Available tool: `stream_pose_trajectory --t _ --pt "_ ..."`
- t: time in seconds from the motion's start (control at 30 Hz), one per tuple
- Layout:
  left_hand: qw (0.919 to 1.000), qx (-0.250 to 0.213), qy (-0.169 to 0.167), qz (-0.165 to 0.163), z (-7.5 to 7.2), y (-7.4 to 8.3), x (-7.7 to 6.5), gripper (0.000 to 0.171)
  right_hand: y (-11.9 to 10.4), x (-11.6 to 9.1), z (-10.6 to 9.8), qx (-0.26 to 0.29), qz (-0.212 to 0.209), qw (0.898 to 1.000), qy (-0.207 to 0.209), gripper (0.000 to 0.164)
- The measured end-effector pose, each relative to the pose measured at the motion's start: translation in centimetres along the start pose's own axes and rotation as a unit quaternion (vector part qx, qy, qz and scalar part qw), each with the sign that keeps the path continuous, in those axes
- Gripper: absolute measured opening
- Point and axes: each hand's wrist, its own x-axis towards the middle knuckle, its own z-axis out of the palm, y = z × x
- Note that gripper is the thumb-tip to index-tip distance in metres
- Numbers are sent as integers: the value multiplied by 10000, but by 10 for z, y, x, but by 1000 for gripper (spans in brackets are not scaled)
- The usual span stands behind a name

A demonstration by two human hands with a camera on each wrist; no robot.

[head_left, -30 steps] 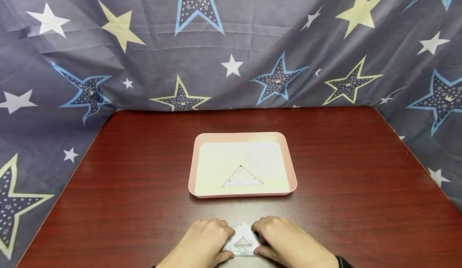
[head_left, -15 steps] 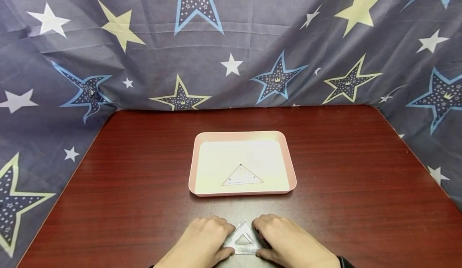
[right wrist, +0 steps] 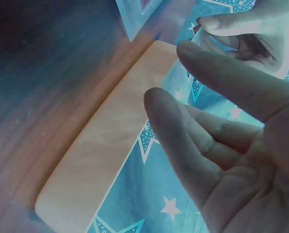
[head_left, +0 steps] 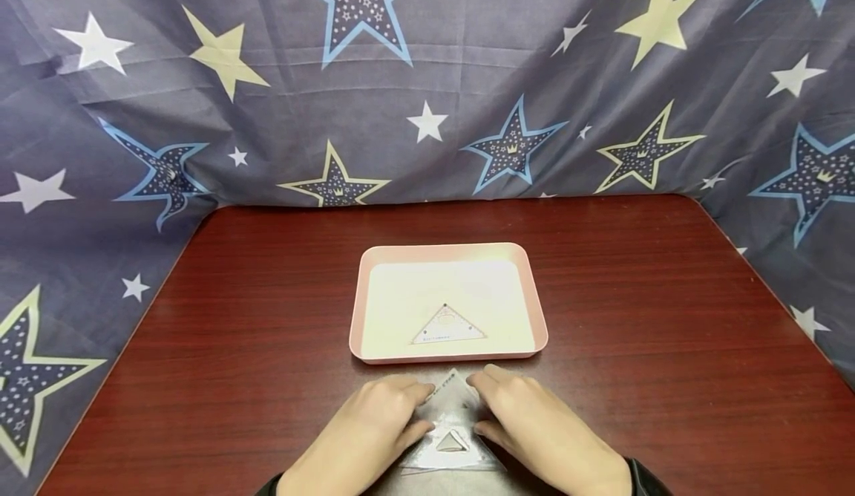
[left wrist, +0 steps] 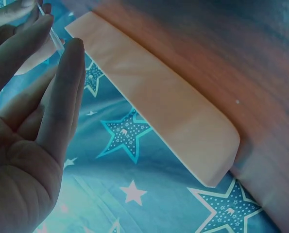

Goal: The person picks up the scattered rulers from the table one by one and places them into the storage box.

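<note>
The fingers of the left hand and right hand pinch the edges of a clear, triangular plastic set square, raised off the dark red wooden counter. Another transparent triangle (this one with a triangular cut-out) lies below; beyond, a pink rectangular tray holds a thin printed triangular ruler.

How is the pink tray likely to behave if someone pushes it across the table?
Low and broad, the tray seems unlikely to tip or roll. Its even, molded-looking shape suggests it is fairly stiff. The triangle lying flat inside might slide if the push is jerky.
</note>
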Motion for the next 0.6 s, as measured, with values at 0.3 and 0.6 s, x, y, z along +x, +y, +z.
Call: stream_pose_trajectory --t 0.3,0.6 --pt "9997 -117 100 -163 -8 -4 13 29 4 12 -8 -140 -129 9994 279 54" --pt "9992 66 272 -281 -13 -9 28 20 8 22 -17 -471 -215 9974 498 36"
